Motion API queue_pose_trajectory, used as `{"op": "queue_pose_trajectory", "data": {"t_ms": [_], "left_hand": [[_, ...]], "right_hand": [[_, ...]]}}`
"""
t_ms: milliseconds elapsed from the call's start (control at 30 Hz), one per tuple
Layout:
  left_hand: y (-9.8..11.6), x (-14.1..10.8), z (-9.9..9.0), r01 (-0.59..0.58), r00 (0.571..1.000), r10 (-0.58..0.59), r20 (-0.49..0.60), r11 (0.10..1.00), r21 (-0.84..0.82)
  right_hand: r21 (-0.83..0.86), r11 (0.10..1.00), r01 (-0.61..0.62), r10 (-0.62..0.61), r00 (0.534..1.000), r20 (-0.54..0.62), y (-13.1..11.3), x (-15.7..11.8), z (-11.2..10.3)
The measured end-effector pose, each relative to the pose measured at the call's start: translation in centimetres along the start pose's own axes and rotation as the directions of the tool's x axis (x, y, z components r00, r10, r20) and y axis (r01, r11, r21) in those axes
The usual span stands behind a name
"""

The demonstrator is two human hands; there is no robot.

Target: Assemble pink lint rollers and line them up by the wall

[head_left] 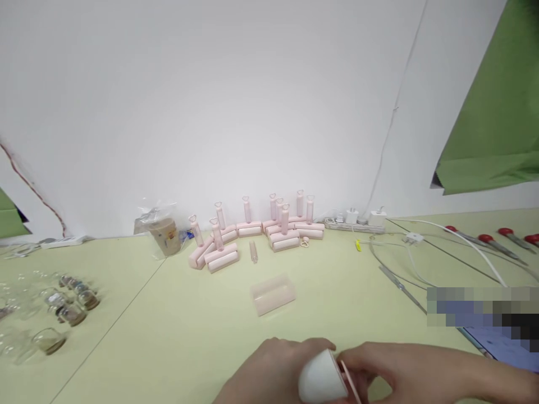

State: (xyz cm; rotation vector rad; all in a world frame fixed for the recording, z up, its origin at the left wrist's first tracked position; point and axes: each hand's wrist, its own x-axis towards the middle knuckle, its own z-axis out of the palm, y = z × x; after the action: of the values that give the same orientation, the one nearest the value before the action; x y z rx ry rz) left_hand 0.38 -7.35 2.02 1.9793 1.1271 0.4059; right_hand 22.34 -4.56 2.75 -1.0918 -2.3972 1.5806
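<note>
At the bottom of the view, my left hand (269, 371) is closed around a white rounded piece with a pink edge (322, 379). From the right, my right hand (404, 362) has its bent fingers at the thin pink edge of this same piece. Part of the piece is hidden by the fingers and the frame's bottom edge. Beyond my hands lies an open, pale pink trough-shaped cover (273, 294). Farther back, a small clear-pink handle tube (253, 252) lies flat, and a heart-shaped pink loop (305, 242) is to its right.
Several pink lint rollers (223, 258) stand handle-up near the wall. A bagged paper cup (165, 235) is left of them, with glass domes (50, 339) at the far left. A power strip (356, 225), cables, a tweezer-like tool (402, 289) and red-handled tools (486, 238) lie right.
</note>
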Motion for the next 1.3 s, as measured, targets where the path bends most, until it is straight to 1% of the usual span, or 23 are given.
{"op": "queue_pose_trajectory", "data": {"t_ms": [33,67,100,167,233,267,300,333,400,433,467,533,567,600,633,667,733,800,867,1033,1133,1233,1300], "left_hand": [[-0.3,0.3,0.2,-0.003,0.999,0.001,-0.037,0.999,-0.04],[-0.6,0.6,0.3,-0.012,0.996,0.005,-0.092,0.997,-0.082],[-0.9,0.9,0.5,-0.031,0.987,0.011,-0.16,0.992,-0.122],[-1.2,1.5,0.6,-0.071,0.959,0.013,-0.284,0.978,-0.196],[-1.5,1.9,0.5,-0.098,0.944,0.004,-0.329,0.958,-0.269],[-1.8,2.0,0.2,-0.112,0.943,0.006,-0.332,0.947,-0.3],[-2.2,2.0,-0.2,-0.143,0.939,0.024,-0.344,0.934,-0.326],[-2.7,2.1,-0.7,-0.195,0.925,0.057,-0.376,0.92,-0.34],[-4.0,2.2,-1.9,-0.285,0.875,0.113,-0.471,0.907,-0.311],[-4.8,2.4,-2.5,-0.279,0.855,0.106,-0.508,0.919,-0.277],[-5.6,2.6,-2.9,-0.231,0.846,0.072,-0.528,0.943,-0.241],[-7.1,3.1,-3.2,-0.057,0.851,-0.053,-0.523,0.98,-0.192],[-7.7,3.4,-3.1,0.011,0.86,-0.109,-0.498,0.981,-0.196],[-8.2,3.7,-2.8,0.035,0.878,-0.136,-0.459,0.975,-0.222],[-8.6,3.9,-2.4,0.016,0.904,-0.129,-0.408,0.963,-0.269],[-8.9,4.1,-2.0,-0.03,0.929,-0.094,-0.357,0.945,-0.326],[-9.2,4.5,-1.2,-0.131,0.96,0.01,-0.281,0.9,-0.416],[-9.4,4.7,-0.7,-0.179,0.963,0.063,-0.262,0.875,-0.45],[-9.6,4.9,-0.4,-0.181,0.963,0.067,-0.26,0.877,-0.445],[-10.1,5.4,-0.6,-0.191,0.973,0.096,-0.21,0.843,-0.502],[-10.2,5.6,-0.8,-0.202,0.973,0.106,-0.204,0.818,-0.539],[-10.2,5.7,-0.9,-0.227,0.971,0.138,-0.197,0.795,-0.562],[-10.3,5.7,-1.0,-0.226,0.972,0.148,-0.182,0.796,-0.562]], "right_hand": [[0.109,0.993,0.038,-0.043,0.998,0.046,0.2,0.3,-0.1],[0.224,0.971,0.083,-0.099,0.993,0.061,0.5,0.8,0.0],[0.325,0.935,0.141,-0.158,0.987,0.027,0.9,1.5,0.2],[0.416,0.865,0.281,-0.235,0.959,-0.16,1.6,3.2,1.1],[0.406,0.831,0.379,-0.241,0.905,-0.352,1.9,4.8,1.9],[0.386,0.827,0.409,-0.234,0.875,-0.424,1.7,5.4,2.1],[0.362,0.83,0.424,-0.227,0.85,-0.476,1.4,5.9,2.0],[0.332,0.839,0.431,-0.227,0.831,-0.508,1.0,6.3,1.6],[0.226,0.871,0.436,-0.254,0.794,-0.553,-0.2,6.7,0.2],[0.131,0.897,0.421,-0.28,0.774,-0.567,-0.7,6.9,-0.6],[0.016,0.919,0.394,-0.314,0.757,-0.573,-1.2,7.1,-1.5],[-0.213,0.923,0.32,-0.384,0.736,-0.557,-1.8,7.7,-3.1],[-0.301,0.91,0.286,-0.409,0.737,-0.538,-1.9,8.1,-3.6],[-0.362,0.894,0.263,-0.427,0.745,-0.512,-2.0,8.6,-3.9],[-0.403,0.879,0.255,-0.441,0.754,-0.486,-2.0,9.0,-4.1],[-0.435,0.865,0.251,-0.453,0.764,-0.459,-2.0,9.4,-4.1],[-0.506,0.83,0.235,-0.468,0.787,-0.402,-1.8,9.8,-3.9],[-0.552,0.805,0.217,-0.464,0.811,-0.358,-1.4,9.7,-3.6],[-0.571,0.797,0.197,-0.447,0.829,-0.337,-1.1,9.4,-3.3],[-0.594,0.789,0.157,-0.408,0.857,-0.315,-0.1,8.6,-2.4],[-0.614,0.776,0.144,-0.396,0.868,-0.298,0.1,8.5,-2.1],[-0.643,0.755,0.13,-0.394,0.873,-0.287,-0.7,9.5,-2.8],[-0.655,0.749,0.096,-0.389,0.865,-0.318,-1.7,11.7,-3.7]]}}
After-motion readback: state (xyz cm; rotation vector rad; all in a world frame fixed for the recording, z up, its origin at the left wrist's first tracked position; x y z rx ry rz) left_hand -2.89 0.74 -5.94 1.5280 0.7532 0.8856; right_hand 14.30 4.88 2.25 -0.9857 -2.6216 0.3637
